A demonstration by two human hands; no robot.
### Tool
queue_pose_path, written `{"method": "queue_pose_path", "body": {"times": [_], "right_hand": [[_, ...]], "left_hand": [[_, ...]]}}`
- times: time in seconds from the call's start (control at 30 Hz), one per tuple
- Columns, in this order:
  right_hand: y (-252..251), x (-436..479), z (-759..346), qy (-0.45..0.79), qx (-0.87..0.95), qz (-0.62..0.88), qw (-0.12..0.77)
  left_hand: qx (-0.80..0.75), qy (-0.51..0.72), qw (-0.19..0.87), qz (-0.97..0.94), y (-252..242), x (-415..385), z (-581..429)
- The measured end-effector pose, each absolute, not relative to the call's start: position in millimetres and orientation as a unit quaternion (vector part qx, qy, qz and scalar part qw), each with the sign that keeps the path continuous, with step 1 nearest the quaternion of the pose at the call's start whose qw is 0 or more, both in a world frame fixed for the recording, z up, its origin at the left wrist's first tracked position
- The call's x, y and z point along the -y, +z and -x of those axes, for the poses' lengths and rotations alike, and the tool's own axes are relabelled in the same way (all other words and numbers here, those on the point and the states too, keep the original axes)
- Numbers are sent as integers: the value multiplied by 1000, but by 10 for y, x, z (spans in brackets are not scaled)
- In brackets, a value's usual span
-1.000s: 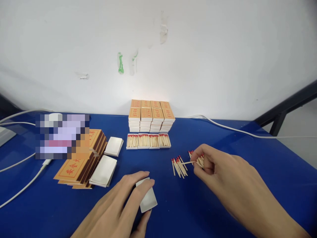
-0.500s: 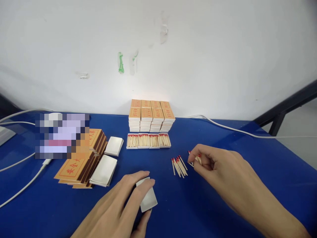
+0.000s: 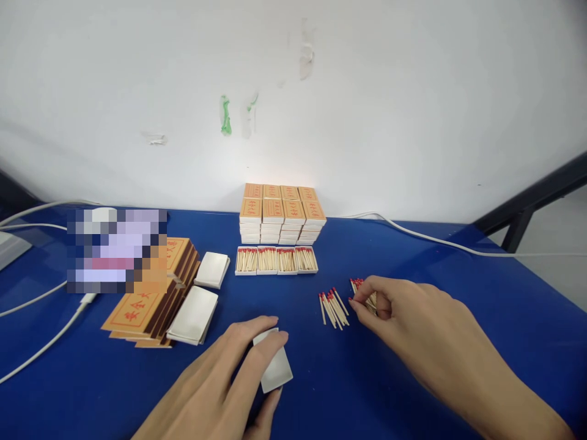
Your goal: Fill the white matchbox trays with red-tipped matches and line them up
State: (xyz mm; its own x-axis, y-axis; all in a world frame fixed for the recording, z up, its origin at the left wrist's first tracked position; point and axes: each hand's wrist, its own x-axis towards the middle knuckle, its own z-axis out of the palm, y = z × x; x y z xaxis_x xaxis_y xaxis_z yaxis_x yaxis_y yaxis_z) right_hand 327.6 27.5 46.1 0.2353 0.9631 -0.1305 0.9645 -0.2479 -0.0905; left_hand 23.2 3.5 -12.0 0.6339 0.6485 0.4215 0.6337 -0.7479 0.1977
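My left hand (image 3: 232, 373) grips a white matchbox tray (image 3: 279, 368) by its edges, fingers over the far side and thumb at the near corner. The inside of the tray that shows is bare. At the right, my right hand (image 3: 398, 308) is closed in a pinch, and a red match head peeks out at its fingertips. Beneath that hand lies a pile of loose matches (image 3: 356, 285), partly hidden by the fingers. Between the hands, nearer the right one, a second small group of matches (image 3: 334, 309) lies with red heads pointing away from me.
Several trays full of matches (image 3: 267, 260) stand in a row before a block of stacked matchboxes (image 3: 282, 211). To the left are white trays (image 3: 192, 315), flat orange matchbox sleeves (image 3: 137, 311), a blurred-out object (image 3: 121, 244) and a white cable (image 3: 50, 359).
My right hand has shifted slightly, its fingertips drawing a little nearer to me and uncovering more of the match pile. My left hand keeps the tray in place.
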Motion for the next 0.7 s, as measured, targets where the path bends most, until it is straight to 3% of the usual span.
{"method": "queue_pose_path", "body": {"times": [0.37, 0.7], "right_hand": [[484, -290, -3216, -91, -599, -796, 14], [370, -360, -3166, -102, -606, -782, -104]], "left_hand": [[-359, 232, 13, -904, -107, -25, -242], [-362, 226, 23, -904, -119, -10, -230]]}}
